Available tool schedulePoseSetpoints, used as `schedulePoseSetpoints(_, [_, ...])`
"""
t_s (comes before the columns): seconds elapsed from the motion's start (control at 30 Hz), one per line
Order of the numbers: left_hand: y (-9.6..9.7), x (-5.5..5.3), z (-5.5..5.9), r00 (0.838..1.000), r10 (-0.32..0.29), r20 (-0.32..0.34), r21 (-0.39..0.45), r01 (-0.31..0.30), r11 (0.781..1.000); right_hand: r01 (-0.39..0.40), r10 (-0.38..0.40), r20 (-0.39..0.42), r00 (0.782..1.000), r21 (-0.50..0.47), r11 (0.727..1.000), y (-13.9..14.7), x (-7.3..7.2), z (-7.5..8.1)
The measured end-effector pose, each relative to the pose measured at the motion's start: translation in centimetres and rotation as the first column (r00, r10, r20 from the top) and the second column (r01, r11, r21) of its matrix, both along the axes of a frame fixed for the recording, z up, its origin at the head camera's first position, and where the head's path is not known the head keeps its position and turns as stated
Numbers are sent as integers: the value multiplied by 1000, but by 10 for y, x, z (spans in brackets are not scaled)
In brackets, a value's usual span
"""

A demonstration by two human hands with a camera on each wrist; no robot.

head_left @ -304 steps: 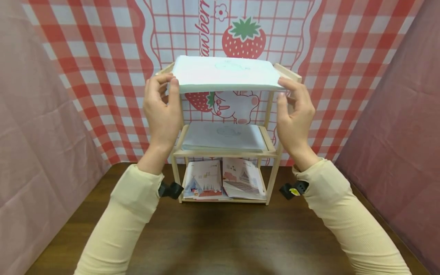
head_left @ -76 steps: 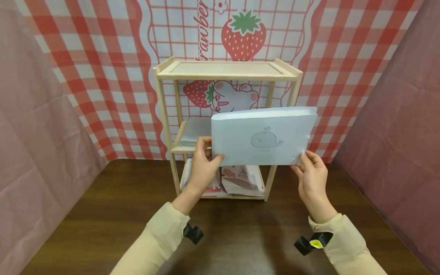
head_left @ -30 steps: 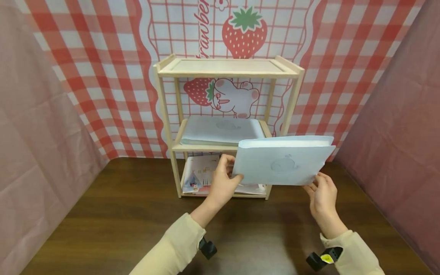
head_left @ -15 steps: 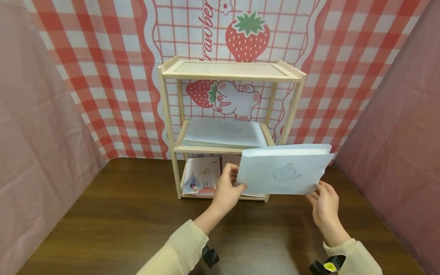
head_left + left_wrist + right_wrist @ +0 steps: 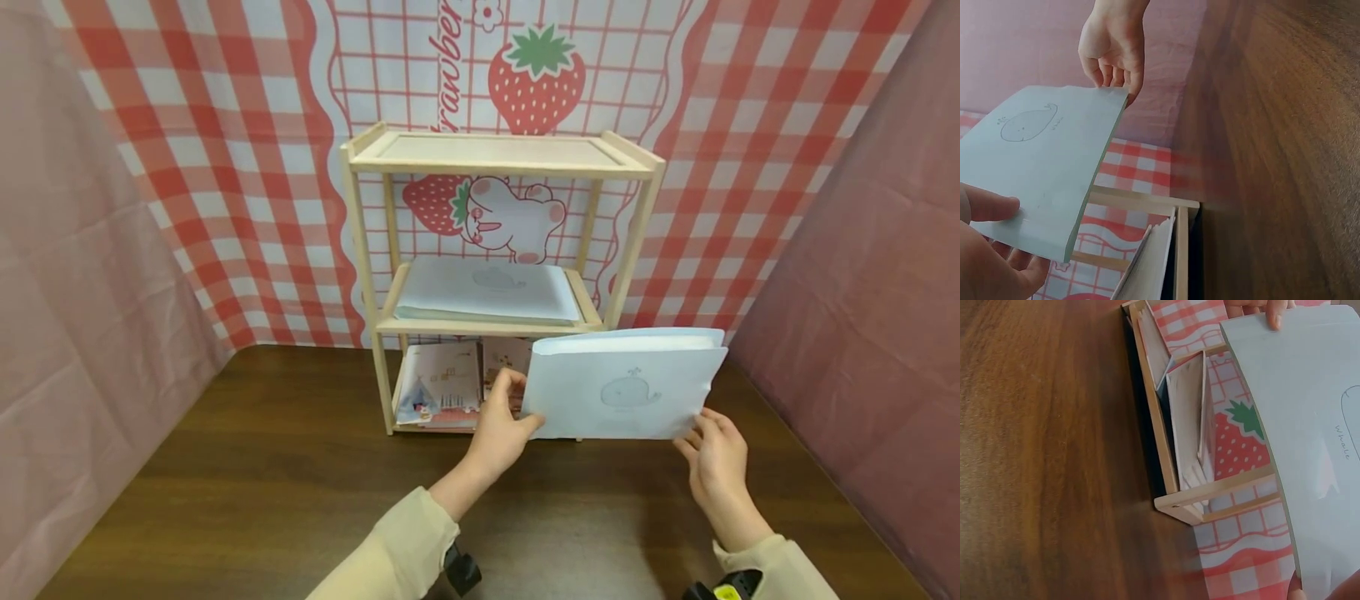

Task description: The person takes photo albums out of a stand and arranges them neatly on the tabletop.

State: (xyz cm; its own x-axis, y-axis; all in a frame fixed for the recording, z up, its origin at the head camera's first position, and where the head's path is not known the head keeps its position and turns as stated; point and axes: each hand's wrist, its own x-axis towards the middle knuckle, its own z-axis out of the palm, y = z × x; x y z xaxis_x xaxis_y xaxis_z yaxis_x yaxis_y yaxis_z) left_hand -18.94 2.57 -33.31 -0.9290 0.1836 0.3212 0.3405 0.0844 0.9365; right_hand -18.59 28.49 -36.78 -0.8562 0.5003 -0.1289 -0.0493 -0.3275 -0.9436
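Observation:
Both hands hold up a pale blue book with a line-drawn whale on its cover, in front of the wooden shelf's right side. It stands nearly upright, its page edges showing along the top. My left hand pinches the lower left corner, thumb on the cover and fingers behind. At the lower right corner, my right hand grips the edge, its fingers partly hidden behind the book. The right wrist view shows the word "Whale" on the cover. Another whale-printed book or stack lies flat on the middle shelf.
The three-tier wooden shelf stands on a dark wood table. Illustrated books lean on its bottom tier, partly hidden by my left hand. Behind hangs a red-and-white checked cloth; pink cloths flank both sides.
The whale book, lying at the top shelf ten seconds ago, is off it and turned cover toward me. Over the last second both hands have lowered it slightly in front of the shelf.

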Motion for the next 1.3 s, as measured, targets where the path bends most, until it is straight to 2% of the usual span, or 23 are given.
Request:
schedulePoseSetpoints(0.23, [4, 0, -9, 998, -56, 20, 4, 56, 998, 4, -4, 51, 999, 7, 1000, 7, 5, -10])
schedulePoseSetpoints(0.47, [13, -16, -43, 997, -69, 36, -10, 69, 998, -22, 20, 101, 995, 21, 1000, 13, 13, -23])
schedulePoseSetpoints(0.53, [15, -18, -49, 997, -71, 32, -16, 71, 997, -22, 20, 115, 993, 16, 1000, 15, 15, -26])
schedulePoseSetpoints(0.67, [16, -17, -53, 996, -80, 47, -22, 81, 996, -52, 44, 145, 988, 54, 997, 19, 17, -31])
schedulePoseSetpoints(0.9, [19, -16, -59, 993, -87, 84, -52, 91, 994, -87, 74, 142, 987, 86, 992, 25, 19, -35])
schedulePoseSetpoints(1.13, [22, -14, -66, 989, -117, 92, -45, 122, 991, -91, 56, 223, 973, 149, 985, 31, 25, -42])
schedulePoseSetpoints(1.3, [23, -12, -70, 988, -122, 97, -71, 129, 989, -116, 74, 246, 966, 161, 980, 36, 30, -45])
